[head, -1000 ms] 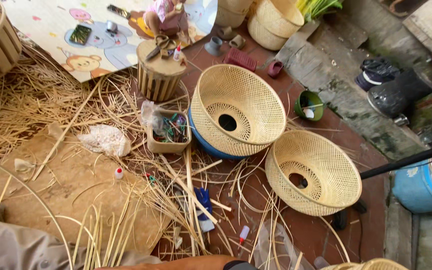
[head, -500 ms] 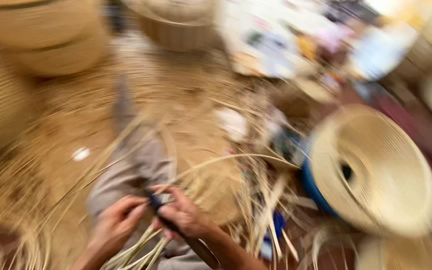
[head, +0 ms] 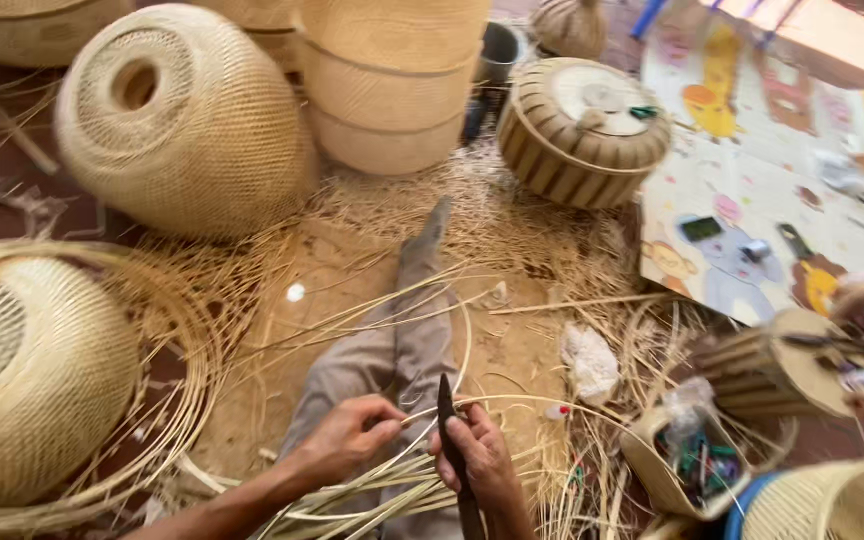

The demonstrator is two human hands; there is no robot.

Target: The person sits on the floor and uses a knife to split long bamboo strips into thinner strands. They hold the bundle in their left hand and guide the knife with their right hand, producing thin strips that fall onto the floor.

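Straw-littered floor [head: 512, 350] having swung back under our view, we are now gripping a dark knife [head: 449, 420] in the right hand [head: 482, 460] while the left hand [head: 352, 440] is pinching a bamboo strip [head: 432, 412].

Dark knife [head: 449, 430] upright against a pale, curved bamboo strip [head: 457, 402]

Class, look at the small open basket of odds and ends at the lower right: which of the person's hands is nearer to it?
Right. The right hand, holding a dark knife, is just left of the small basket; the left hand, pinching cane strips, lies farther left.
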